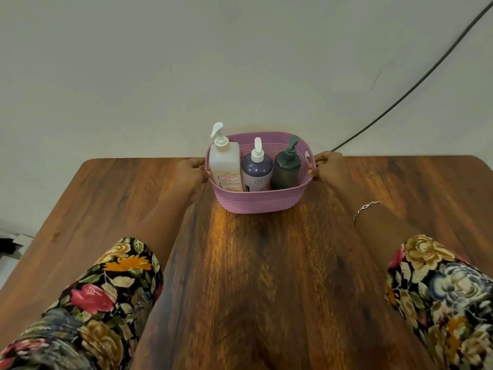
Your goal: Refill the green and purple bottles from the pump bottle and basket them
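A pink woven basket (256,201) stands near the far edge of the wooden table (261,276). Three bottles stand upright inside it: a white pump bottle (225,164) on the left, a purple bottle (256,170) with a white pump in the middle, and a dark green bottle (286,168) with a green pump on the right. My left hand (190,173) grips the basket's left rim. My right hand (326,165) grips the right rim by its handle slot. Both arms stretch forward in floral sleeves.
A pale wall rises right behind the table's far edge. A dark cable (416,84) runs diagonally down the wall to the table's back edge at the right. A thin bracelet (364,208) sits on my right wrist.
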Demonstrator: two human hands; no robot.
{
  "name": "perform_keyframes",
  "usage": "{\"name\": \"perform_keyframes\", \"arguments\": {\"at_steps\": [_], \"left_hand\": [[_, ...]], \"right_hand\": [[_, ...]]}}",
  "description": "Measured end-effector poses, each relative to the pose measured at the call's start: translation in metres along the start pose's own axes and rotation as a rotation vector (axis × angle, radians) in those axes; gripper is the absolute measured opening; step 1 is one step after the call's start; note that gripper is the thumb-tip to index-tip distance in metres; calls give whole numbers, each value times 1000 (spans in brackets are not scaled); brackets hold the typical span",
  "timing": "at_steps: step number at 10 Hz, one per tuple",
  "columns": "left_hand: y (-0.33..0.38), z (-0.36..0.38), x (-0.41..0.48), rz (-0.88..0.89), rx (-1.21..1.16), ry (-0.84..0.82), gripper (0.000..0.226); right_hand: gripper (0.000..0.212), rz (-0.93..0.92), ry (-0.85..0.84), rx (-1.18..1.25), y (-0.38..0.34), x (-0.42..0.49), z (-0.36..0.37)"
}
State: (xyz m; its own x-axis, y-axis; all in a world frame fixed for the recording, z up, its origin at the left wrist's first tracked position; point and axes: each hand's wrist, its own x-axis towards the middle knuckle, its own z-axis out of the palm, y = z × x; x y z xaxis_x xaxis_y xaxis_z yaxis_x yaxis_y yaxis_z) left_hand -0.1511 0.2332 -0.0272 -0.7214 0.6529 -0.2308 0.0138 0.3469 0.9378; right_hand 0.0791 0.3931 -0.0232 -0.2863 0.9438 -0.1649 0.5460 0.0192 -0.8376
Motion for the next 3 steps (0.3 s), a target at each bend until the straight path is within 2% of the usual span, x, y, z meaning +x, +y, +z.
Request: {"name": "perform_keyframes", "arguments": {"at_steps": [1,3], "left_hand": [[-6,1,-5,86,119,32,28],[-25,3,-37,257,485,178,29]], "right_hand": [[28,-24,-4,-16,5,-2,2],[28,-102,109,-105,12,-35,3]]}}
